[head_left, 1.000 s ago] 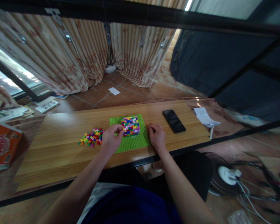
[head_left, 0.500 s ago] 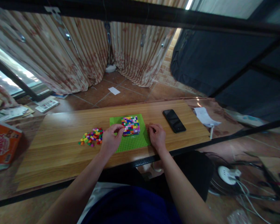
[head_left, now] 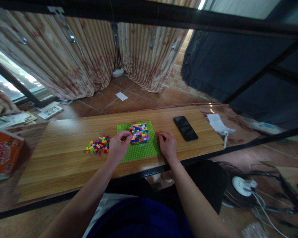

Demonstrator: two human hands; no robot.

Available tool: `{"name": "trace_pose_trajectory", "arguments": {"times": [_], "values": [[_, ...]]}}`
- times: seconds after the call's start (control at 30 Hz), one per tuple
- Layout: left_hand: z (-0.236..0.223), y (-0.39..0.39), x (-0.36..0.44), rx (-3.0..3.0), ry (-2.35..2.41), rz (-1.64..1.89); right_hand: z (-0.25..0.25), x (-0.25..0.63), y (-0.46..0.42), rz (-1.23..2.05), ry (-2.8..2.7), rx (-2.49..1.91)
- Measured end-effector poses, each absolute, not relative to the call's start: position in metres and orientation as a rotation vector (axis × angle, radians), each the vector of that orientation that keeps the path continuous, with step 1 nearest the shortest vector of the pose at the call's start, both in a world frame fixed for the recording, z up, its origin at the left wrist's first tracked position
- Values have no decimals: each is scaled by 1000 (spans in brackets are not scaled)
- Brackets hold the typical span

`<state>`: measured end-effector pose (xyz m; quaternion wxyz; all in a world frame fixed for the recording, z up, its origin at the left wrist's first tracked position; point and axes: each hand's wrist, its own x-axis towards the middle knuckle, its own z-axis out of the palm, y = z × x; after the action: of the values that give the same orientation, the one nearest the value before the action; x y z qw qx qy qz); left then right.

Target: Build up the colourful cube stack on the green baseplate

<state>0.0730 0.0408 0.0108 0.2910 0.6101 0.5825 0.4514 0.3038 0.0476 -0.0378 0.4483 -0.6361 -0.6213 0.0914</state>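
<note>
A multicoloured block of small toy bricks [head_left: 139, 133] stands on a green studded baseplate [head_left: 136, 153]. At the block's left side, my left hand [head_left: 119, 144] pinches a small red brick [head_left: 131, 134] between thumb and forefinger. How far the brick touches the block is too small to tell. My right hand [head_left: 167, 144] rests at the right edge of the baseplate, its fingers curled in and nothing visible in them. Just left of my left hand lies a loose pile of coloured bricks [head_left: 98, 145], its right end close to my knuckles.
A black phone [head_left: 185, 128] lies on the wooden table [head_left: 62, 158], to the right of my right hand. White papers [head_left: 218, 124] are beyond the table's right end. An orange box [head_left: 5, 153] stands off the left end. A white power strip [head_left: 242, 186] sits at the lower right.
My left hand has shifted very slightly at the block's left side, still pinching. My right hand and the bricks look the same.
</note>
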Motion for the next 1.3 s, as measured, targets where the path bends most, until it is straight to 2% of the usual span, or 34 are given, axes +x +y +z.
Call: {"name": "trace_pose_trajectory", "arguments": {"times": [1.3], "values": [[4, 49, 77, 1223, 1468, 1248, -39, 304, 48, 227, -1547, -1585]]}}
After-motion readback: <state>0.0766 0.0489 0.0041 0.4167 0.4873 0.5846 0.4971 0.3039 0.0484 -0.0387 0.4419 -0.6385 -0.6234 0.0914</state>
